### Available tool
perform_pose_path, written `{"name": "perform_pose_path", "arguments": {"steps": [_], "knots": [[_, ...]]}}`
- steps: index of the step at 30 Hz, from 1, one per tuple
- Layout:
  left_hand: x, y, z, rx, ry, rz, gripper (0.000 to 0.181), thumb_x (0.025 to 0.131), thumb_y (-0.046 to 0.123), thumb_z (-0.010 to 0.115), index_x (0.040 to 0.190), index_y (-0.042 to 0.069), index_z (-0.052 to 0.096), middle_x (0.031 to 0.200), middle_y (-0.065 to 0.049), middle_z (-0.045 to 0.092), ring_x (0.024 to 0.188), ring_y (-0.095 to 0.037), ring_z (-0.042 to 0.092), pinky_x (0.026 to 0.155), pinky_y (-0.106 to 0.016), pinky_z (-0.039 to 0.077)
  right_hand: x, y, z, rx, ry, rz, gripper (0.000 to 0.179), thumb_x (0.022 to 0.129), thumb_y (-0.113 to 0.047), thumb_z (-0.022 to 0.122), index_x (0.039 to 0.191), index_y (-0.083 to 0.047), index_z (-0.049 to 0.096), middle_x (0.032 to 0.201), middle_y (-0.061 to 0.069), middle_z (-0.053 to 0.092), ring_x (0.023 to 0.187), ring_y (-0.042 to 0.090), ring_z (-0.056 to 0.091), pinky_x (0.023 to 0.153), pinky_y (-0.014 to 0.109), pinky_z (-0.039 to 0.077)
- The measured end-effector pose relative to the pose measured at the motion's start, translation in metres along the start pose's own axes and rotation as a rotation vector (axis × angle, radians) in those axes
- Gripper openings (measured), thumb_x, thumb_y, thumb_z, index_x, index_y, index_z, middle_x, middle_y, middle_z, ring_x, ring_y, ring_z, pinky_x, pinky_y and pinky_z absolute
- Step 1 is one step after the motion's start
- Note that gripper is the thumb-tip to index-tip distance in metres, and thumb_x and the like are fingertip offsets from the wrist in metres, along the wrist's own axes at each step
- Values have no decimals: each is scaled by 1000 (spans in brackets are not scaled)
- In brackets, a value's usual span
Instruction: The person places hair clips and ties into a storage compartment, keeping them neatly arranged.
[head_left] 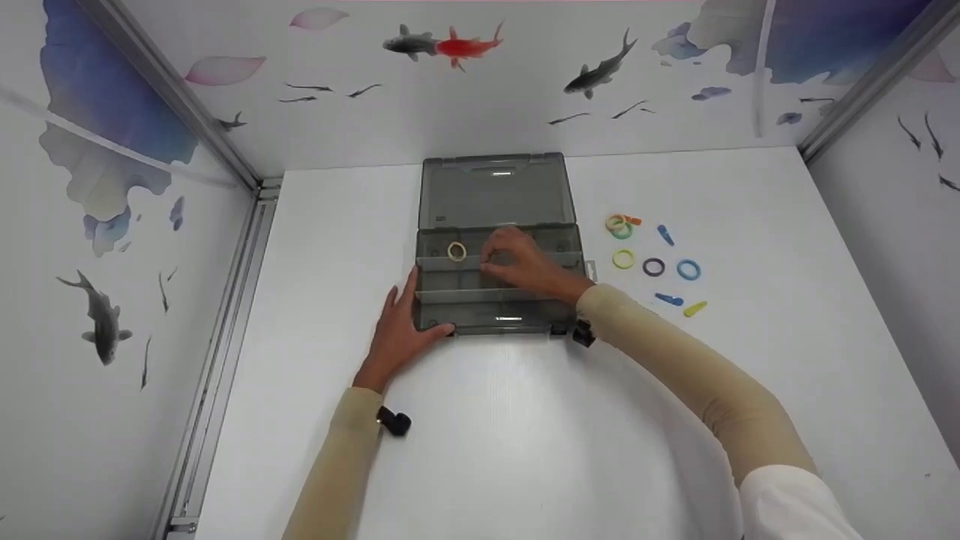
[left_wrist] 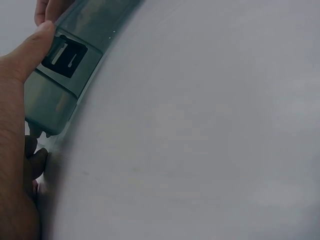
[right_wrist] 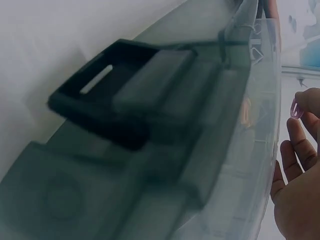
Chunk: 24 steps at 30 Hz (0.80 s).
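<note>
A grey see-through storage box (head_left: pixel 499 328) stands with its lid (head_left: pixel 495 191) folded back and its long compartments exposed. At its front left corner my left hand (head_left: pixel 397 334) grips the box, thumb on the front edge and fingers along the left side. Above the middle compartments is my right hand (head_left: pixel 521 262). In the right wrist view its thumb and finger pinch a small pinkish loop (right_wrist: pixel 296 109); whether that is a ring or a clip I cannot tell. A pale yellow hair tie (head_left: pixel 457 252) lies at the back compartment's divider.
Right of the box lie a yellow hair tie (head_left: pixel 623 259), a dark purple one (head_left: pixel 653 267), a blue one (head_left: pixel 688 269), and an overlapping cluster (head_left: pixel 619 225). Near them are blue clips (head_left: pixel 665 235) and a yellow clip (head_left: pixel 695 309). A printed wall (head_left: pixel 495 112) borders the table's back.
</note>
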<state>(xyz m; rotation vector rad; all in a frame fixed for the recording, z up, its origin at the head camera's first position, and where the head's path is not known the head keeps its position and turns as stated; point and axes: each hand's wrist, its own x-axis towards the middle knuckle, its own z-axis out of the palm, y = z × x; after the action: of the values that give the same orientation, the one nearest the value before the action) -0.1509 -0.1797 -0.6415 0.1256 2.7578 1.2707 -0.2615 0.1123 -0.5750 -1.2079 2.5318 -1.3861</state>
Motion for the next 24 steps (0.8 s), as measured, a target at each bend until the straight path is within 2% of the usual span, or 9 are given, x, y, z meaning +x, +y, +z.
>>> {"name": "perform_pose_path", "arguments": {"steps": [5, 10, 13, 19, 24], "knots": [[-1, 0, -1, -10, 2, 9, 124, 85, 78, 81, 178, 44, 7, 179, -17, 30, 168, -44, 14, 123, -75, 30, 9, -1, 9, -17, -22, -31, 6, 98, 2, 81, 97, -2, 78, 101, 14, 74, 103, 34, 64, 111, 58, 45], [-2, 0, -2, -8, 0, 16, 126, 83, 84, 79, 178, 44, 6, 179, -16, 30, 168, -44, 13, 123, -75, 30, 13, -5, 15, -59, -93, -45, 5, 100, 0, 81, 99, -2, 76, 104, 15, 71, 106, 34, 63, 109, 57, 46], [-2, 0, -2, -7, 6, 22, 126, 83, 83, 79, 178, 43, 7, 179, -16, 31, 168, -44, 14, 123, -75, 30, 16, -8, 18, -60, -121, -40, 6, 101, 0, 80, 101, -5, 76, 106, 14, 70, 110, 33, 60, 104, 53, 48], [-2, -2, -1, -5, 2, 33, 125, 84, 82, 79, 178, 44, 6, 179, -16, 30, 168, -44, 15, 123, -75, 31, 23, -17, 19, -63, -158, -33, 5, 101, -1, 79, 102, -5, 76, 107, 14, 70, 110, 33, 59, 103, 52, 48], [-2, -3, 0, -2, 8, 29, 124, 86, 76, 83, 178, 43, 6, 179, -17, 31, 168, -45, 16, 122, -76, 31, 29, -18, 20, -90, -178, -67, 4, 101, -3, 80, 101, -2, 77, 106, 14, 71, 108, 33, 62, 104, 53, 48]]}}
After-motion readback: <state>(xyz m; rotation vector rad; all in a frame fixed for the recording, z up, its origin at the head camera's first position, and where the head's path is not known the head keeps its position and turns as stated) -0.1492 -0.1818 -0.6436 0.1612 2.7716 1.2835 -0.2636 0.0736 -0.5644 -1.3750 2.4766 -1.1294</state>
